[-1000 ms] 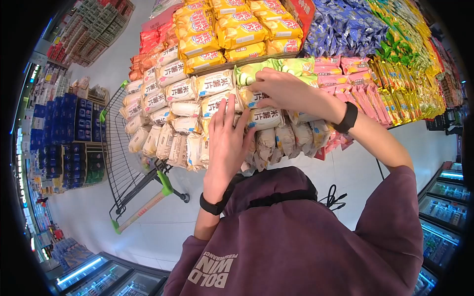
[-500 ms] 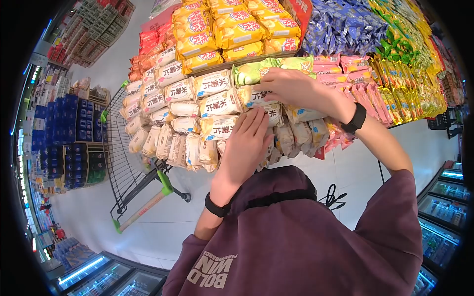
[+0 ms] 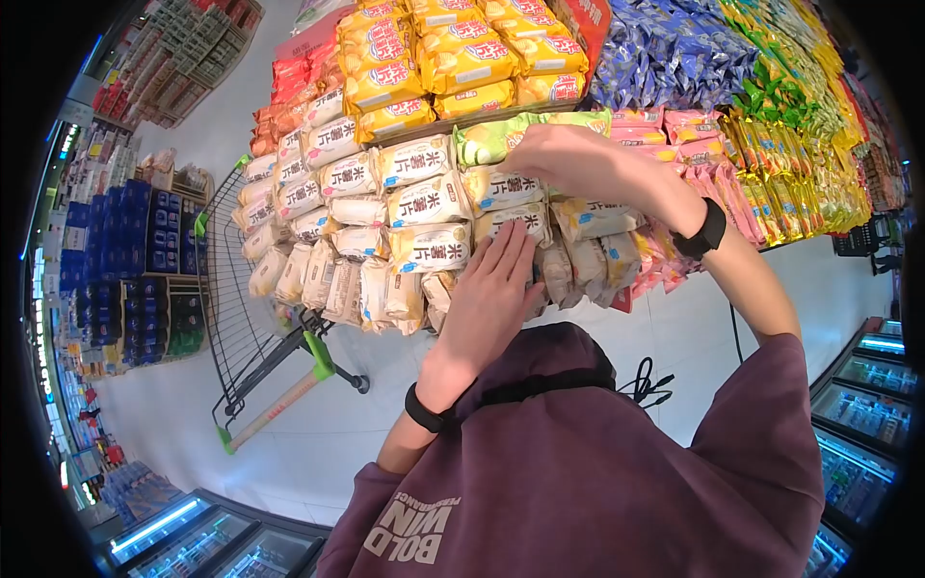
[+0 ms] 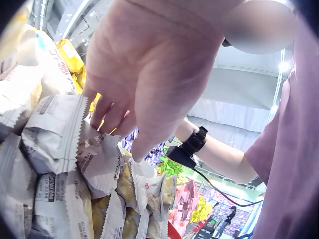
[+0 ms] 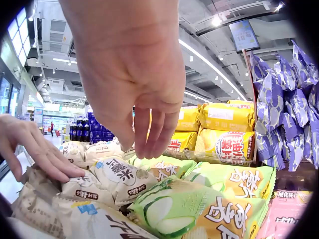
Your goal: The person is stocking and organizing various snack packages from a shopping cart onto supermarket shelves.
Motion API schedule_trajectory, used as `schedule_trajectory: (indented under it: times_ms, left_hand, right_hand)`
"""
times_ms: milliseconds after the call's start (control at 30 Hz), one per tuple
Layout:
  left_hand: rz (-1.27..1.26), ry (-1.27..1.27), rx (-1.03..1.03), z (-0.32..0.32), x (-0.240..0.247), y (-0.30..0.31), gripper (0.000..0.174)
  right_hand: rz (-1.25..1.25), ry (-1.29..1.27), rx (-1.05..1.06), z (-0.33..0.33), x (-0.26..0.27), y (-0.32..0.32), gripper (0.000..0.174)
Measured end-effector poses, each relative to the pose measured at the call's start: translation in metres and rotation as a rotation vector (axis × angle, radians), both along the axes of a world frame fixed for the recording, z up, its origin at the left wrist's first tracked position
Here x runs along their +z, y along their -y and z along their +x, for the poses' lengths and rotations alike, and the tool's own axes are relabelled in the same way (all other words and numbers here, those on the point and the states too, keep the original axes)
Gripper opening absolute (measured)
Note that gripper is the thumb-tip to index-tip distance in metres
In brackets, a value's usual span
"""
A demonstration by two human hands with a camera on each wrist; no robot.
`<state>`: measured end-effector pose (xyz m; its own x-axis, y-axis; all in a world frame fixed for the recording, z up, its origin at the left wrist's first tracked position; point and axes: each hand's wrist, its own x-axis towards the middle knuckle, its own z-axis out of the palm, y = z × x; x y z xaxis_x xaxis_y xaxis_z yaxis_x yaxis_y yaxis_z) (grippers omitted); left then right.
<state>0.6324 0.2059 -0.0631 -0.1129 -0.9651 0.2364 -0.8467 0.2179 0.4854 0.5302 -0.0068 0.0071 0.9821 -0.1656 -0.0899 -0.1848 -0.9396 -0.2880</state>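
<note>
In the head view, my left hand (image 3: 489,299) lies with straight fingers on a white snack packet (image 3: 503,214) in the front rows of a stacked display. The left wrist view shows its palm side above crimped packet ends (image 4: 99,164). My right hand (image 3: 602,169) is bent down over the packets just behind, near another white packet (image 3: 503,189) and the green snack packets (image 3: 484,144). From the right wrist, its loosely bent fingers (image 5: 150,142) point down at the far edge of a white packet (image 5: 124,181), with nothing seen between them and the thumb.
Yellow packets (image 3: 472,63) rise behind the white ones. Purple-blue packets (image 3: 665,58) and pink packets (image 3: 718,178) are stacked to the right. At the left stands a shopping cart (image 3: 275,414). Fridges (image 3: 207,539) line the floor behind me.
My left hand has slid right from one front white packet to the neighbouring one, uncovering the first. My right hand has shifted slightly to the right, staying over the rear packets.
</note>
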Motion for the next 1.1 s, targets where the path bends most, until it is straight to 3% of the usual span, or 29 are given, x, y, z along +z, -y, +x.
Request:
schedule_trajectory:
  times_ms: [67,167,300,400,467,567,867,1100]
  left_hand:
    - [0.001,-0.009,-0.002,-0.001,-0.002,0.000,0.055]
    - [0.000,-0.014,0.000,-0.001,-0.003,0.000,0.055]
    - [-0.022,0.011,0.015,-0.004,-0.002,-0.001,0.053]
    - [-0.033,-0.158,0.023,0.002,0.010,-0.007,0.046]
    - [-0.101,-0.156,0.162,0.018,0.019,-0.013,0.042]
    - [-0.124,-0.105,0.312,0.049,0.020,-0.022,0.040]
    - [-0.054,0.021,0.326,0.059,0.012,-0.019,0.052]
    - [-0.051,0.039,0.335,0.059,0.008,-0.015,0.056]
  right_hand:
    - [-0.078,0.034,0.133,-0.006,-0.020,0.000,0.039]
    - [-0.129,0.095,0.149,-0.006,-0.042,0.001,0.053]
    - [-0.107,0.079,0.127,-0.009,-0.030,-0.006,0.044]
    - [-0.034,0.140,0.044,-0.015,-0.013,-0.012,0.032]
    - [-0.009,0.111,-0.059,-0.019,-0.004,-0.021,0.027]
    - [0.017,0.009,-0.043,-0.024,-0.007,-0.035,0.026]
    - [-0.192,-0.006,-0.001,-0.020,-0.037,-0.067,0.047]
    - [-0.341,0.002,-0.005,-0.017,-0.048,-0.073,0.046]
